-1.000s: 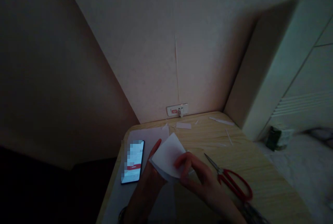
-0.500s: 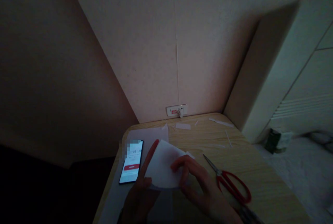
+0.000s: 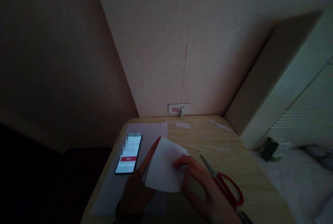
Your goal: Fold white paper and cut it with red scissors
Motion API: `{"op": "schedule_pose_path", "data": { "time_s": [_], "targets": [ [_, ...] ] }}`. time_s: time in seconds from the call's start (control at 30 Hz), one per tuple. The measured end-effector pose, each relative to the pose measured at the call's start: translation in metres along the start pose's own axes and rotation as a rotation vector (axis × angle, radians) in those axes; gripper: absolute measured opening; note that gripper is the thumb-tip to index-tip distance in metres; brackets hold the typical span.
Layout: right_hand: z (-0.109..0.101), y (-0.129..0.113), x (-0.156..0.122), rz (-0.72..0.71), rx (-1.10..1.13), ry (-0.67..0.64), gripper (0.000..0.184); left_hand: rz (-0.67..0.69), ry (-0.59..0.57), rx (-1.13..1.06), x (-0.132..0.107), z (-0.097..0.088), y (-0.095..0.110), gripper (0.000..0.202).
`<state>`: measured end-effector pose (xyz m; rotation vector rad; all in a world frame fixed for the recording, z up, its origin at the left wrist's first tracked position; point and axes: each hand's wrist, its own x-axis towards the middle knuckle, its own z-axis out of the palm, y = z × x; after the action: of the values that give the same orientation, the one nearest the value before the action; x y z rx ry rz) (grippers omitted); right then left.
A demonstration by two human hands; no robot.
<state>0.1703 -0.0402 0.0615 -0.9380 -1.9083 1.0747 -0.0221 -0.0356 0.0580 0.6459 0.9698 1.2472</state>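
Both hands hold a folded white sheet of paper (image 3: 162,170) just above the wooden table (image 3: 249,179). My left hand (image 3: 136,186) supports it from the left and beneath, its forefinger stretched up along the paper's left edge. My right hand (image 3: 200,182) pinches the paper's right side, fingers curled over the top of it. Red-handled scissors (image 3: 225,184) lie on the table just right of my right hand.
A lit phone (image 3: 129,153) lies on a flat white sheet (image 3: 114,189) at the table's left. Paper scraps (image 3: 183,125) and thin strips (image 3: 221,125) lie near the back edge, under a wall socket (image 3: 179,108). A white cabinet stands to the right.
The view has swung slightly. The paper has turned in my hands and dropped a little lower, and my left forefinger now lies along its left edge.
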Motion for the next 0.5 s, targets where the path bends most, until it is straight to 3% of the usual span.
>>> {"op": "schedule_pose_path", "data": {
  "time_s": [0.2,0.37,0.5],
  "targets": [
    [-0.002,0.005,0.005,0.001,0.028,0.053,0.014,-0.126,-0.09,-0.152,0.007,0.005,0.002,0.061],
    [-0.001,0.018,0.009,0.058,0.078,0.215,0.007,-0.187,-0.129,-0.218,0.011,0.006,-0.005,0.068],
    [0.0,0.027,0.01,0.011,0.063,0.343,0.006,-0.228,-0.093,-0.213,0.009,0.009,-0.008,0.072]
  ]
}}
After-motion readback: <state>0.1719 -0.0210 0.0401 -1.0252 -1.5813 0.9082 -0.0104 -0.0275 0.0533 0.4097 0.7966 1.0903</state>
